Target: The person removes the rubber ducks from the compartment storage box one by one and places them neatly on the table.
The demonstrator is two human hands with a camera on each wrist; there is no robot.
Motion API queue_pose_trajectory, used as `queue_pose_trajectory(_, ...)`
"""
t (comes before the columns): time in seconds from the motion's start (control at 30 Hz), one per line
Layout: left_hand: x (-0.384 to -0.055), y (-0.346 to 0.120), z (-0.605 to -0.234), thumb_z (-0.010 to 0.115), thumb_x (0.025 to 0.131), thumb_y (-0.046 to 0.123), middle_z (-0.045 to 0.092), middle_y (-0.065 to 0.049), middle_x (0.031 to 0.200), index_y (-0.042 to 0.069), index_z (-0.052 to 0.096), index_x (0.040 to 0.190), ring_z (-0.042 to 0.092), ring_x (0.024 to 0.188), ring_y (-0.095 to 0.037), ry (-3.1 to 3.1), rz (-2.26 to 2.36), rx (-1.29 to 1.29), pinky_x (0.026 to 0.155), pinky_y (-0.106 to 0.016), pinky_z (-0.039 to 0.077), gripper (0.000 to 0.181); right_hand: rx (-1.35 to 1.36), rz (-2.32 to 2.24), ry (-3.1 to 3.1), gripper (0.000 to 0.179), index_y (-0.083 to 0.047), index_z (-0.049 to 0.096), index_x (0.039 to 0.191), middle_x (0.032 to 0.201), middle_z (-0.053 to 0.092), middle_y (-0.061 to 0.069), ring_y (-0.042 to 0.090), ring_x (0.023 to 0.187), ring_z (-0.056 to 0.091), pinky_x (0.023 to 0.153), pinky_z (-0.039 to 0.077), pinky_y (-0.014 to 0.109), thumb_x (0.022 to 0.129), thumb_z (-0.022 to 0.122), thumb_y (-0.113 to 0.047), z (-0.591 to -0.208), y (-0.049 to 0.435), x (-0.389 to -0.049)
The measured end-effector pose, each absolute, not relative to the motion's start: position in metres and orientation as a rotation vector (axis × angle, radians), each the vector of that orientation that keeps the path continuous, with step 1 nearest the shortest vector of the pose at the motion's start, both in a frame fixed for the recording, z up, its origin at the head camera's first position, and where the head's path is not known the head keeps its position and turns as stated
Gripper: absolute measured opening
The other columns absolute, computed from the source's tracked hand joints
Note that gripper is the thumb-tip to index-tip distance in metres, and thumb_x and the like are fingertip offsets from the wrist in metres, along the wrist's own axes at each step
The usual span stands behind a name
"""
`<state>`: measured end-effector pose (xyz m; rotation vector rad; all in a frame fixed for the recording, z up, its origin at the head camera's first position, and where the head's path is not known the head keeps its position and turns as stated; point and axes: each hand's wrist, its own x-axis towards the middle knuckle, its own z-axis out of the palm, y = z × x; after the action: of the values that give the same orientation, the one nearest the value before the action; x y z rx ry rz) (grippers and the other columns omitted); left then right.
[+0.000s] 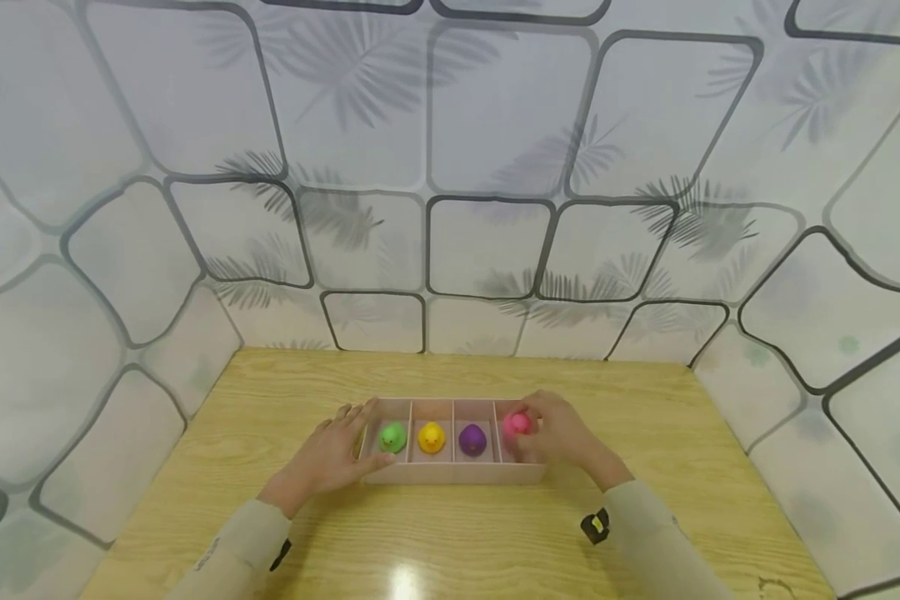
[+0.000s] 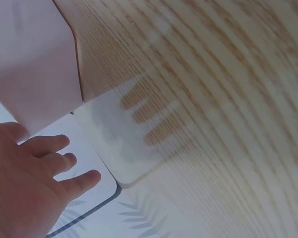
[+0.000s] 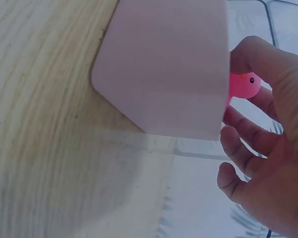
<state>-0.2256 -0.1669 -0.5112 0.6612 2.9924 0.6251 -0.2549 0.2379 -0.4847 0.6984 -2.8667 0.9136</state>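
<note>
A pale pink box (image 1: pixel 453 473) with compartments in a row lies on the table. From left to right stand a green toy duck (image 1: pixel 392 437), a yellow toy duck (image 1: pixel 431 437) and a purple toy duck (image 1: pixel 472 440), one per compartment. At the rightmost compartment my right hand (image 1: pixel 562 429) pinches a pink toy duck (image 1: pixel 520 423) between thumb and fingers; the right wrist view shows the pink duck's head (image 3: pixel 246 85) beyond the box wall. My left hand (image 1: pixel 337 450) rests at the box's left end, thumb near the front edge, fingers extended.
The box stands on a light wood-grain table (image 1: pixel 450 533). Behind it and at both sides rise pale walls (image 1: pixel 487 250) with a stone-and-leaf pattern. Both forearms, in light sleeves (image 1: pixel 243 533), reach in from the front.
</note>
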Motion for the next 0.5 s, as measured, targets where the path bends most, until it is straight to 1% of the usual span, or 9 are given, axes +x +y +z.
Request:
queue_pose_trajectory(0.13,-0.226,-0.168,-0.511,0.055,0.097,0.074,0.04,-0.026,0.165,0.008,0.023,0.169,0.035,0.151,-0.056,2.993,0.619,0.661,0.115,-0.077,0.035,0.102,0.711,0.992,-2.803,0.033,-0.016,0.077,0.108,0.103,0.075,-0.001,0.018,0.095,0.063,0.083,0.056,0.041,0.077,0.084,-0.008,-0.479,0.241,-0.255)
queue_pose_trajectory(0.27,-0.226,-0.168,-0.511,0.054,0.097,0.075,0.04,-0.025,0.165,0.008,0.022,0.169,0.035,0.152,-0.056,2.987,0.617,0.655,0.116,-0.077,0.034,0.103,0.684,1.066,-2.775,0.033,-0.017,0.074,0.109,0.103,0.074,-0.001,0.017,0.095,0.063,0.086,0.058,0.05,0.079,0.082,-0.005,-0.477,0.245,-0.254)
queue_pose_trajectory(0.33,-0.226,-0.168,-0.511,0.054,0.097,0.075,0.04,-0.026,0.165,0.007,0.023,0.168,0.034,0.152,-0.056,2.985,0.618,0.662,0.115,-0.078,0.033,0.103,0.661,1.076,-2.774,0.035,-0.017,0.073,0.111,0.104,0.073,-0.001,0.016,0.095,0.063,0.086,0.057,0.047,0.079,0.081,-0.005,-0.476,0.248,-0.252)
queue_pose_trajectory(0.4,-0.226,-0.168,-0.511,0.054,0.097,0.075,0.04,-0.025,0.166,0.008,0.022,0.169,0.033,0.153,-0.055,2.976,0.618,0.655,0.116,-0.077,0.032,0.104,0.629,1.095,-2.773,0.035,-0.017,0.072,0.112,0.106,0.074,0.0,0.015,0.095,0.063,0.085,0.055,0.043,0.079,0.081,-0.007,-0.475,0.251,-0.251)
queue_pose_trajectory(0.5,-0.225,-0.168,-0.51,0.054,0.097,0.076,0.039,-0.025,0.166,0.009,0.021,0.169,0.033,0.153,-0.055,2.966,0.626,0.655,0.117,-0.077,0.031,0.104,0.587,1.093,-2.765,0.034,-0.016,0.073,0.114,0.108,0.076,0.001,0.013,0.093,0.063,0.08,0.052,0.034,0.081,0.082,-0.011,-0.473,0.256,-0.249)
